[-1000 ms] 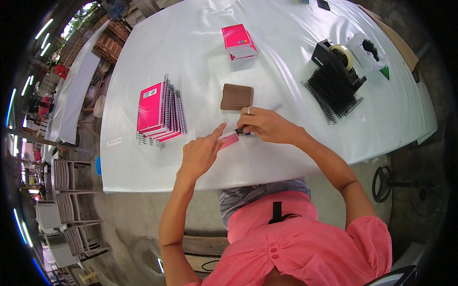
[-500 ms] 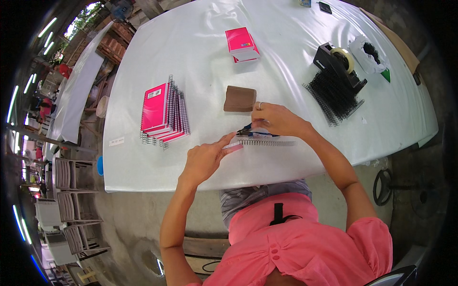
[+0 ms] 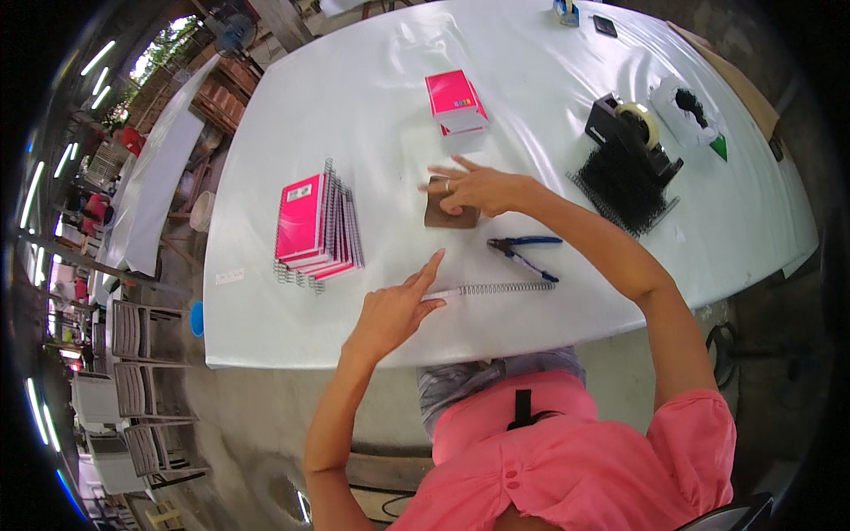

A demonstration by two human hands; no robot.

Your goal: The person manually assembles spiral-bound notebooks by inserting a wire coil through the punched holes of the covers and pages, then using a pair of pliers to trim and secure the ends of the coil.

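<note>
My left hand (image 3: 390, 319) rests low on the table with its index finger stretched forward. Its thumb lies against a narrow pale strip (image 3: 448, 293), whose left end disappears into the hand. From the strip a thin wire coil (image 3: 505, 288) runs to the right. Blue-handled pliers (image 3: 522, 252) lie with handles apart just beyond the coil, touched by neither hand. Over a flat brown block (image 3: 450, 217) hovers my right hand (image 3: 482, 188), fingers spread and nothing held. The hand hides part of the block, so contact cannot be made out.
Pink spiral notebooks (image 3: 301, 221) are stacked at left, their coils sticking out. Farther back sits a pile of pink-covered pads (image 3: 456, 97). At right stand a black tape dispenser (image 3: 633, 133), a heap of black coils (image 3: 620, 190) and a white bag (image 3: 686, 111).
My right hand has let go of the pliers, leaving them on the table, and moved away to the brown block. My left hand stays by the strip, index finger now raised from it.
</note>
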